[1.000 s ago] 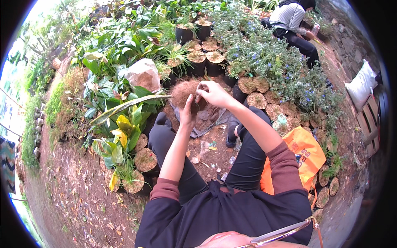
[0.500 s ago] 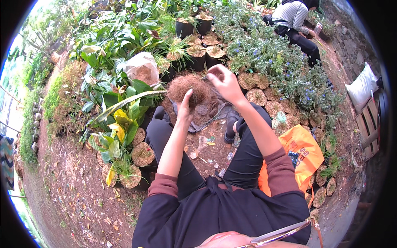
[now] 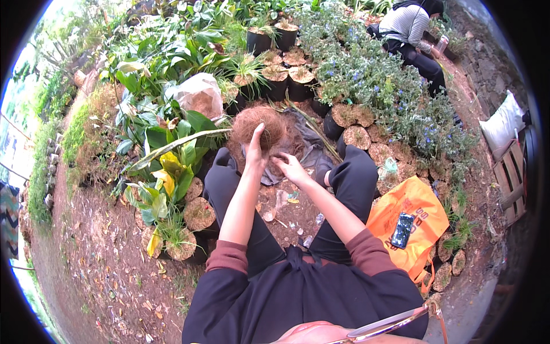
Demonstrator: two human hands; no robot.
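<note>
A loose ball of brown coir fibre (image 3: 270, 121) rests in my left hand (image 3: 255, 153), with the thumb pressed up along its near side. Close under the ball is my right hand (image 3: 291, 169), its fingers curled together near the left wrist. Whatever lies between those fingertips is too small to tell. Beneath and behind the ball, more loose fibre (image 3: 293, 139) lies on a grey plastic sheet (image 3: 312, 143) between my feet. A long narrow stalk (image 3: 316, 131) lies across the sheet's right side.
Fibre-topped black pots (image 3: 275, 80) stand ahead, with leafy plants (image 3: 163, 146) left and a blue-flowered shrub (image 3: 372, 80) right. A translucent bag of fibre (image 3: 200, 94) sits ahead-left. An orange bag (image 3: 428, 209) with a phone (image 3: 403, 230) lies right. Another person (image 3: 405, 26) bends far right.
My right hand has come down and left from beyond the ball to just below it. The long stalk on the sheet and the phone on the orange bag now show fully.
</note>
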